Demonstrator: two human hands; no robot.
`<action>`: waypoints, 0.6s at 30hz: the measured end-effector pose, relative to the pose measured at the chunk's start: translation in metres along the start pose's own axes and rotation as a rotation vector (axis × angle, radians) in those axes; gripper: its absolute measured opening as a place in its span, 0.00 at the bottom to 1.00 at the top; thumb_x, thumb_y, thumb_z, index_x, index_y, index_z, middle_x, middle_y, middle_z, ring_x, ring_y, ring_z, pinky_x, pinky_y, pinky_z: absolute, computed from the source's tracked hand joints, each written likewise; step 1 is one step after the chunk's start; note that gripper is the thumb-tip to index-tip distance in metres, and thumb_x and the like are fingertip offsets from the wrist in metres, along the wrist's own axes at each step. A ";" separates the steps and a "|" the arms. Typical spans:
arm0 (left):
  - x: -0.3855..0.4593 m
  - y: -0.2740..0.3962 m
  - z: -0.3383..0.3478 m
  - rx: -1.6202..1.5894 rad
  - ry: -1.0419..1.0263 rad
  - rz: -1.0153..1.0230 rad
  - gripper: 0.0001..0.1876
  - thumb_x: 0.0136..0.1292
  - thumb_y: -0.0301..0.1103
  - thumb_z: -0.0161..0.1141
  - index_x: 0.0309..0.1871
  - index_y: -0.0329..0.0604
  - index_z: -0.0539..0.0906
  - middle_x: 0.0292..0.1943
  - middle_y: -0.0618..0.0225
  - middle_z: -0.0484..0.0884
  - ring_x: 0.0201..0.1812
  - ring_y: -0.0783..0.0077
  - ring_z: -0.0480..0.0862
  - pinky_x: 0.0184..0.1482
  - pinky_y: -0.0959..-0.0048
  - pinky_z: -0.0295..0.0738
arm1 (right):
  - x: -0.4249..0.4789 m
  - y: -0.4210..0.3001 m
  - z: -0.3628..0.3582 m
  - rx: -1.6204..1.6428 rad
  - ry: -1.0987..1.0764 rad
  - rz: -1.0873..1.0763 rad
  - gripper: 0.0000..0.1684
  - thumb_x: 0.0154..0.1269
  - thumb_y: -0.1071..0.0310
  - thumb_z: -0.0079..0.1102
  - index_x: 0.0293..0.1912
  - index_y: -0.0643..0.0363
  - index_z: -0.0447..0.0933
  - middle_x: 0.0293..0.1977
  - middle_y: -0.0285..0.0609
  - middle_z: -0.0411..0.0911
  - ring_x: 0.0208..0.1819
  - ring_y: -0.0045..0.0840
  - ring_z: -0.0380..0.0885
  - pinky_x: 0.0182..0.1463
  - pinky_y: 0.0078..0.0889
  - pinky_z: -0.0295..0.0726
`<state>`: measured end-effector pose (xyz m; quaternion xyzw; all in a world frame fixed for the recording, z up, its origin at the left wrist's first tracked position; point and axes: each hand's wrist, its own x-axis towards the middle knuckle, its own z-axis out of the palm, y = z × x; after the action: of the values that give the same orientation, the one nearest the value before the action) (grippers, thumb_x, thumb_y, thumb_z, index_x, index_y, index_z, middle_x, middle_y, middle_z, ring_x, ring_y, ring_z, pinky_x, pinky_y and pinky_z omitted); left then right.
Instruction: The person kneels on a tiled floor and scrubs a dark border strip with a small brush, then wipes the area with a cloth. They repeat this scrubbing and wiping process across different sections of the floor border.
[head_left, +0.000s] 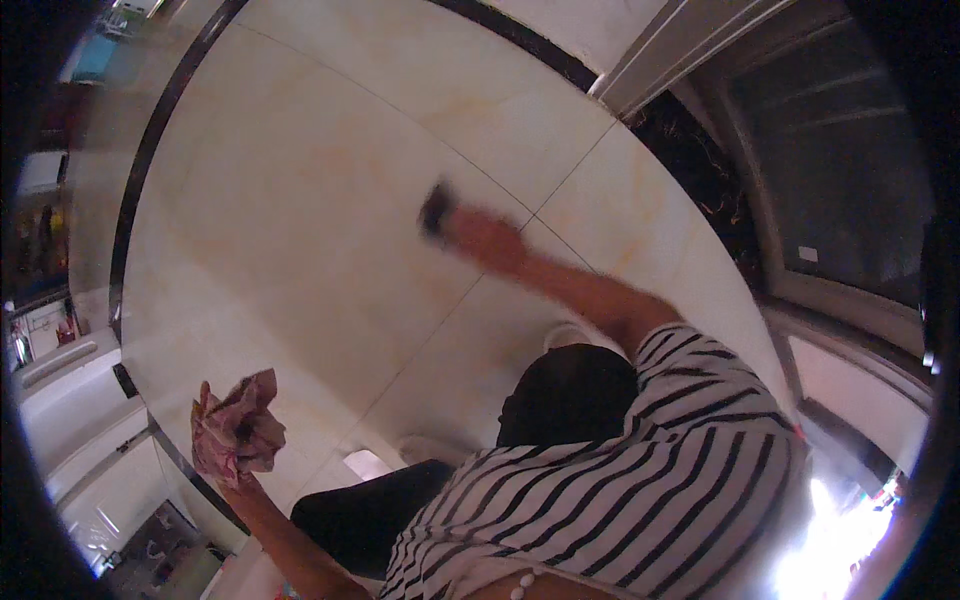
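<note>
At the lower left, my left hand (206, 442) is closed around a crumpled pinkish cloth or paper (253, 416), which hides most of the fingers. My right hand (487, 236) reaches out over pale floor tiles (300, 187) near the middle of the view. It grips a small dark object (437, 212), blurred by motion, so its kind is unclear. Both arms are bare below the short sleeves of a striped shirt (600, 510).
Dark border strips (161, 120) run along the tiled floor. A door frame (637, 67) and a dark panel (825, 165) stand at the right. White cabinets (82, 405) line the left side. Bright light (825, 547) glares at the lower right.
</note>
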<state>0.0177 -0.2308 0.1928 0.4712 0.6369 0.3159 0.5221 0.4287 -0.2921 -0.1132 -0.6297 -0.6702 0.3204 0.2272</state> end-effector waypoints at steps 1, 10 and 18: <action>-0.001 -0.002 0.003 -0.086 -0.012 -0.025 0.22 0.67 0.40 0.39 0.58 0.34 0.65 0.31 0.64 0.77 0.32 0.73 0.76 0.39 0.76 0.72 | -0.029 -0.032 0.033 0.002 -0.079 -0.119 0.20 0.61 0.63 0.45 0.53 0.55 0.67 0.56 0.43 0.65 0.58 0.33 0.63 0.61 0.35 0.60; 0.002 0.008 0.009 -0.593 -0.022 -0.235 0.21 0.67 0.38 0.40 0.58 0.32 0.63 0.29 0.65 0.76 0.28 0.73 0.76 0.34 0.77 0.74 | -0.048 -0.032 -0.014 0.315 0.136 -0.433 0.16 0.60 0.62 0.48 0.47 0.56 0.70 0.45 0.44 0.71 0.50 0.36 0.69 0.52 0.39 0.68; 0.019 0.015 0.052 -0.952 -0.616 -0.567 0.27 0.66 0.49 0.34 0.37 0.33 0.77 0.24 0.56 0.76 0.25 0.69 0.75 0.25 0.75 0.70 | 0.020 0.127 -0.171 -0.541 0.695 0.256 0.25 0.59 0.61 0.49 0.56 0.55 0.64 0.54 0.41 0.66 0.58 0.34 0.60 0.60 0.40 0.59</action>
<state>0.0715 -0.2125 0.1854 0.0696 0.3470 0.2638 0.8973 0.6369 -0.2474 -0.0879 -0.8142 -0.5307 -0.0710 0.2248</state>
